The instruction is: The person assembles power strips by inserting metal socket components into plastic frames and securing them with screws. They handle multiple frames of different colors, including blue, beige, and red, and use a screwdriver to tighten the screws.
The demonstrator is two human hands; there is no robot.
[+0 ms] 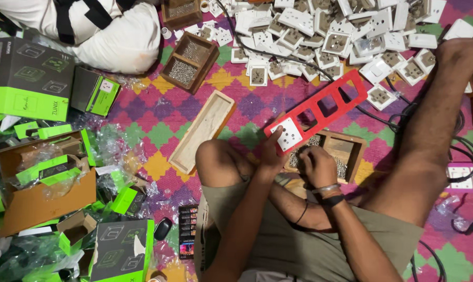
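Floor work, seated on a bright diamond-pattern mat [158, 112], head view straight down over the knees.

Left hand [272, 151] clamps the near end of a red multi-slot frame [320, 107], thumb and fingers closed around the edge where a white socket module [288, 134] sits in the first slot. Frame's long axis runs diagonally, from that hand up and away to the right; three slots beyond the module are empty. So the free end lies far from both hands, filled end at the grip.

Right hand [317, 166] is just beside it, below-right, curled over a wooden tray of screws [346, 152]. Fingers bunched together; can't tell whether they pinch a screw, too small to see. Right hand is the one nearer the screws, left the one nearer the frame. The module's underside isn't visible.

Around:
- heap of white socket modules [330, 36] at top, well apart from the hands
- two-compartment wooden box of screws [189, 61] upper left
- empty long wooden tray [204, 130] beside the left knee
- green and black cartons [30, 78] and plastic wrap on the left
- black cable [388, 122] running under the frame's far end
- another person's white sleeve [116, 42], top left
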